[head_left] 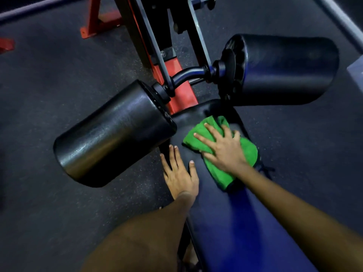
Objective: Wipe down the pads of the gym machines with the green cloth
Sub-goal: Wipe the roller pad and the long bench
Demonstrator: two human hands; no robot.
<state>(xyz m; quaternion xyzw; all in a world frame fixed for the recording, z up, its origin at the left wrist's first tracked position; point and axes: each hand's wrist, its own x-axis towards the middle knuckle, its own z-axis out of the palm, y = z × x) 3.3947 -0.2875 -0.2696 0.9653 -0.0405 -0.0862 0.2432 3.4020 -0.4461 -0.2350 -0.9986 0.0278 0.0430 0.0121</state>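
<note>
The right hand (224,150) presses flat, fingers spread, on the folded green cloth (212,142) near the far end of the long dark padded bench (222,218), to scrub; the left hand (180,173), open and empty, braces on its left edge.

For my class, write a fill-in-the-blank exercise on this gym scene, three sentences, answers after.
1. The right hand presses flat on a cloth coloured ____.
2. The left hand lies bare on the bench pad, holding ____.
3. The number of black roller pads beyond the bench is ____.

Answers: green; nothing; two
</note>
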